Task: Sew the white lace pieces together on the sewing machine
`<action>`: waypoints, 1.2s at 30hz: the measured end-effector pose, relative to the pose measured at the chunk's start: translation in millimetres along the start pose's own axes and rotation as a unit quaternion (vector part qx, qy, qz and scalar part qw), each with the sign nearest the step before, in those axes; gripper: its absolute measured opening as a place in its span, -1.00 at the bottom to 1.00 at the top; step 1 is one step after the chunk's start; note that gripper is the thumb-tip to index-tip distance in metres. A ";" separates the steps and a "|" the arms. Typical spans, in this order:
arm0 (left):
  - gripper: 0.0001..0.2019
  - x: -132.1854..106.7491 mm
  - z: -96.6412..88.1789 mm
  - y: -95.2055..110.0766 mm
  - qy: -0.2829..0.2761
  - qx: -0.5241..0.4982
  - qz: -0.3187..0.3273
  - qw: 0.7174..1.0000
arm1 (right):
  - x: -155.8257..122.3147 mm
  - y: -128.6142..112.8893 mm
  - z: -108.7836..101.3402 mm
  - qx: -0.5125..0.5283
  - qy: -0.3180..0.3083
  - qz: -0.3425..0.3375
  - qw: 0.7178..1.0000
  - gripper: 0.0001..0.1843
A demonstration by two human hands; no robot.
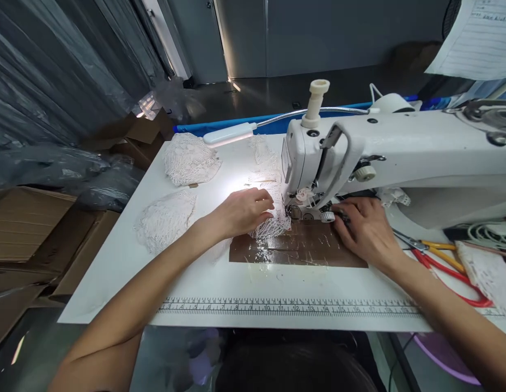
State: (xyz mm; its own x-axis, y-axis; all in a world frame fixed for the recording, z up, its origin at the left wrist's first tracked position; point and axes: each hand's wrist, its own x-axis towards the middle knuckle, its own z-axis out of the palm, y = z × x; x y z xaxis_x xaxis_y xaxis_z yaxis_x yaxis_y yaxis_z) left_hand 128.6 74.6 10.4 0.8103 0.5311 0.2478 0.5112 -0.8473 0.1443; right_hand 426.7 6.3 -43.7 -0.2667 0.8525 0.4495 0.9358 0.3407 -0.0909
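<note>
- Cardboard boxes: two stand clear to the eye at the left of the frame, an open box (30, 226) at lower left and a smaller box (144, 130) above it; what lies inside cannot be made out.
- Clear plastic (68, 169) lies between and over the boxes.
- One purple basin (444, 356) shows below the desk (207, 286) at lower right, its contents hidden.
- Lace: two heaps on the left part of the desk, the far heap (191, 158) and the near heap (166, 220), plus the lace piece (271, 228) at centre, beside the needle area of one white sewing machine (412, 144).
- One lamp (230, 134) lights the lace from above.
- Two handled cutting tools at right, red handles (422, 257) and yellow handles (446, 259), partly overlapping.
- Left hand (248, 209): fingers bent, thumb slightly apart, over the lace piece and seemingly touching it; whether it pinches the lace cannot be told.
- Right hand (361, 226): fingers curled beside the machine's foot, around or against a dark object partly hidden; its grip cannot be told.
</note>
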 end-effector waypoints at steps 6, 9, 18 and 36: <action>-0.80 9.5 25.5 -1.2 -0.021 0.001 0.041 0.999 | 17.2 -23.9 3.9 0.139 -0.041 0.001 0.989 -0.76; -0.77 8.9 27.6 -8.3 -0.013 -0.022 0.032 0.999 | 20.4 -32.0 7.7 0.147 -0.062 0.018 0.987 -0.76; -0.79 6.8 43.7 -6.9 -0.006 -0.099 -0.003 0.995 | 11.9 -28.1 27.6 0.159 -0.056 0.035 0.985 -0.75; -0.78 -4.3 11.1 15.1 -0.049 -0.195 -0.007 0.980 | 8.5 -32.1 26.2 0.174 -0.035 0.037 0.983 -0.74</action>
State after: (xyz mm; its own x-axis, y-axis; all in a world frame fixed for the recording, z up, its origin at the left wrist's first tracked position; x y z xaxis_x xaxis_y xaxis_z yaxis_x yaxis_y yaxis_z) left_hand 136.0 59.6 0.8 0.8373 0.5251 0.1522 0.3902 -0.7690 0.5064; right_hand 388.3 13.0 -60.3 -0.2278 0.9007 0.3700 0.8207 0.3820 -0.4248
